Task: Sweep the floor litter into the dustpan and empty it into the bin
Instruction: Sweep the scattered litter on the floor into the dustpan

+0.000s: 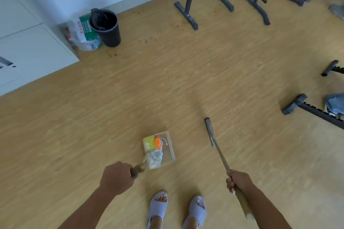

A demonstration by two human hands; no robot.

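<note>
I have the dustpan (161, 149) in front of my feet, low over the wooden floor (186, 83); whether it touches the boards or hangs just above them I cannot tell. My left hand (117, 177) is wrapped tight around its handle. The litter (153, 149) sits inside the pan: yellow and orange scraps toward the far end, pale crumpled pieces nearer the handle. My right hand (239, 181) is closed around the broom (218, 152) stick, and the dark broom head lies to the right of the pan, apart from it, slanting away from me.

I see no loose litter on the boards around the pan, so I judge the sweeping done and the carry to the bin about to begin. The bin (107, 28) stands well away, ahead and to my left against the wall, black liner open, with a plastic bag (83, 36) just beside it and a white cabinet (28, 46) further left.

Next I need to hold the pan level with its open lip raised slightly, walk over, and tip it only once it is above the bin's mouth. The light scraps could slide out on the way.
</note>
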